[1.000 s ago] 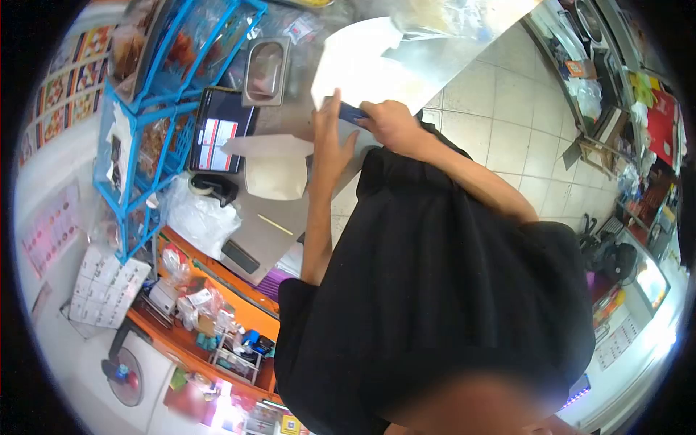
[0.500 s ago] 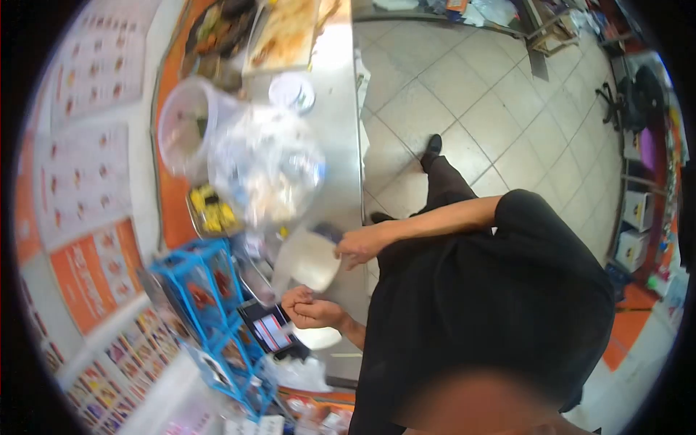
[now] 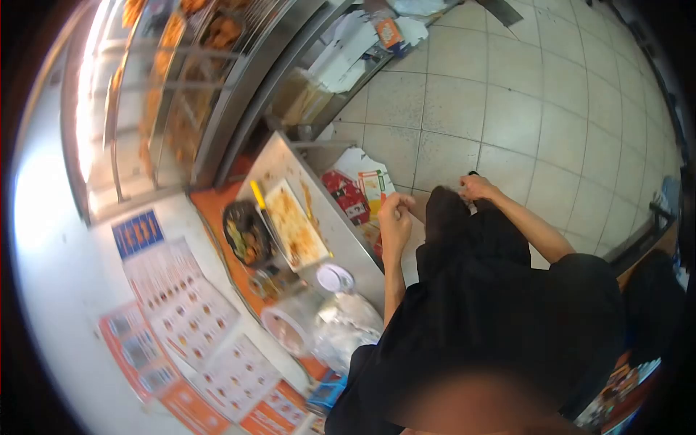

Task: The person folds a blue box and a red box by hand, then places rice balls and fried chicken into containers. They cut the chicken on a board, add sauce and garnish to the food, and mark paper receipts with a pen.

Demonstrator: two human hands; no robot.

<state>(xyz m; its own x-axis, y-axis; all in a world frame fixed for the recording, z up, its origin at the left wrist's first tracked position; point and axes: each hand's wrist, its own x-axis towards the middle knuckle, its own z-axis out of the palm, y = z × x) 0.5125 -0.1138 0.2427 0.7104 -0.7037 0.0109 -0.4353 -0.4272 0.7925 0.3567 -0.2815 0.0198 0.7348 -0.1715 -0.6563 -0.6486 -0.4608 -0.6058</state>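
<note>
My left hand (image 3: 395, 215) is raised just off the counter's edge, above some cardboard packaging (image 3: 348, 196). Its fingers are curled in and I see nothing in them. My right hand (image 3: 478, 188) hangs in front of my dark trousers, over the tiled floor. Its fingers look closed; a small pale patch shows below them, and whether they hold it I cannot make out. Neither hand touches the steel counter (image 3: 355, 254). On the counter nearest my left arm are a white round lid (image 3: 335, 278) and a clear plastic bag (image 3: 348, 330).
A stained white cutting board (image 3: 293, 225) lies beside a yellow-handled knife (image 3: 259, 197) and a black tray of food (image 3: 246, 232). A whitish bucket (image 3: 286, 328) stands near the bag. Beyond the counter is a lit glass display cabinet (image 3: 159, 101) with fried food. Tiled floor (image 3: 500, 116) lies ahead.
My body and view have turned toward the display cabinet. Both hands have left the area of the white bowls on the counter, which are out of view now.
</note>
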